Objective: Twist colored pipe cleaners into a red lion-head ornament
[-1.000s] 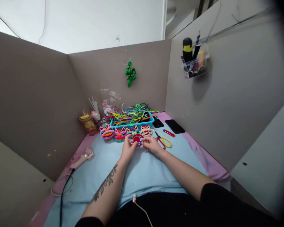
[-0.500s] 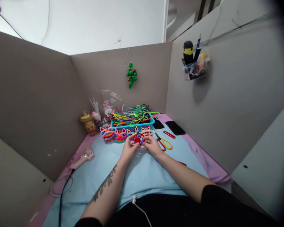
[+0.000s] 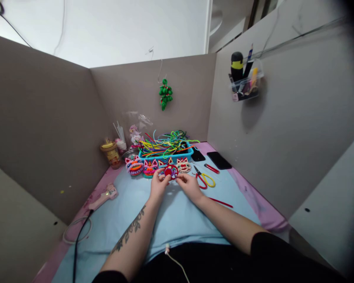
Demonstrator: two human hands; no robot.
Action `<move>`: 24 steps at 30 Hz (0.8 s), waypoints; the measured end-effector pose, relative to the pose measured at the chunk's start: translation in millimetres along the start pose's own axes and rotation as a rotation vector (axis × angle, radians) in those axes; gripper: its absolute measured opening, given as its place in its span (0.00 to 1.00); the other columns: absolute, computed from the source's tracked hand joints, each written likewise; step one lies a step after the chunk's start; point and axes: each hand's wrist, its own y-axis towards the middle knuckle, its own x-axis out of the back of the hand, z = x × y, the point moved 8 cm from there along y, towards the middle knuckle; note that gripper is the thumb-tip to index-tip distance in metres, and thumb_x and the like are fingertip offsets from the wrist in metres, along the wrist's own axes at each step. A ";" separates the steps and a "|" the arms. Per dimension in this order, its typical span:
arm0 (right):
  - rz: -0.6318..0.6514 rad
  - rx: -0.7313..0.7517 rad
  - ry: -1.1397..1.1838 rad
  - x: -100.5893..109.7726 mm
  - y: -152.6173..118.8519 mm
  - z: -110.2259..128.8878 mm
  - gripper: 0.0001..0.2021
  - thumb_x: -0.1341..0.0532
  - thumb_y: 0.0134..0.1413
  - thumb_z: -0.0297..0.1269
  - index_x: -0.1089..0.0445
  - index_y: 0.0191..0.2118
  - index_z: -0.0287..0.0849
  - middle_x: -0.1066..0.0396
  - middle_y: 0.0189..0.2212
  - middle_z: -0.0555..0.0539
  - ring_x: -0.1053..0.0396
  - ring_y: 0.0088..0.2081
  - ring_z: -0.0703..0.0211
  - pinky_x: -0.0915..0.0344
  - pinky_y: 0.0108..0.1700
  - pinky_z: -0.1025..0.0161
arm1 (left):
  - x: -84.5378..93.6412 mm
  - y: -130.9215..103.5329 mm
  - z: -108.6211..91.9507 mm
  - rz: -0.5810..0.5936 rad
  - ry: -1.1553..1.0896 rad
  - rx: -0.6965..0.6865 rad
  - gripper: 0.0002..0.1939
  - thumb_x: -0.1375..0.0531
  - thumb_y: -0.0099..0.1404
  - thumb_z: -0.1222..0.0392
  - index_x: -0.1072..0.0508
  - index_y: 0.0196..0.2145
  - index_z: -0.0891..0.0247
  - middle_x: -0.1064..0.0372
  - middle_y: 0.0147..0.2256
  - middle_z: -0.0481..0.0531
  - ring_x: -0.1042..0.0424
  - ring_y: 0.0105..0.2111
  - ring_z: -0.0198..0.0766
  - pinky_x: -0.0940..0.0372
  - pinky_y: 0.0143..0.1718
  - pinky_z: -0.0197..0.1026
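A round red and purple pipe-cleaner piece [image 3: 171,171] is held up above the middle of the table. My left hand [image 3: 159,184] grips its left side, with the thumb across the front. At its lower right edge, my right hand [image 3: 189,186] is closed in a pinch; the fingertips are small in view. Just behind stand several colourful pipe-cleaner animal heads, including a pink and orange one [image 3: 134,166] and a cream and red one [image 3: 183,165]. Scissors [image 3: 205,179] with one red and one yellow handle lie right of my right hand. A red pipe cleaner [image 3: 222,203] lies beyond my right wrist.
Behind the heads sits a blue basket [image 3: 165,157] of pipe cleaners. A pink glue gun [image 3: 104,196] with a black cord lies left, near a lidded cup [image 3: 110,154]. Right are a red cutter [image 3: 211,168] and a phone [image 3: 219,160]. Grey partitions enclose the table.
The round piece has turned a little and shifted slightly left. My right hand has drawn a bit toward its lower edge. More of the red pipe cleaner by my right forearm shows.
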 end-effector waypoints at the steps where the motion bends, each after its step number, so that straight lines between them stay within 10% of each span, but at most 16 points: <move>1: 0.007 0.025 -0.020 -1.1 -0.8 2.1 0.09 0.42 0.47 0.38 0.28 0.33 0.40 0.26 0.28 0.47 0.29 0.30 0.58 0.34 0.34 0.62 | -0.2 -0.2 0.1 -0.001 -0.002 0.003 0.28 0.35 0.48 0.53 0.38 0.46 0.63 0.33 0.24 0.46 0.29 0.27 0.35 0.37 0.27 0.34; 12: 0.138 0.336 -0.304 -14.2 -8.7 26.5 0.17 0.49 0.50 0.26 0.28 0.42 0.42 0.31 0.30 0.47 0.34 0.33 0.61 0.36 0.37 0.64 | -1.4 -2.8 -3.3 -0.012 -0.005 -0.043 0.27 0.35 0.49 0.53 0.37 0.45 0.62 0.36 0.22 0.43 0.32 0.24 0.32 0.37 0.27 0.34; 24: 0.080 0.294 -0.105 7.5 -5.6 39.4 0.14 0.49 0.56 0.35 0.26 0.35 0.43 0.32 0.29 0.46 0.34 0.32 0.59 0.36 0.37 0.61 | 1.4 0.6 -0.3 -0.019 -0.023 0.016 0.31 0.35 0.47 0.52 0.39 0.47 0.62 0.35 0.24 0.44 0.31 0.26 0.32 0.38 0.27 0.33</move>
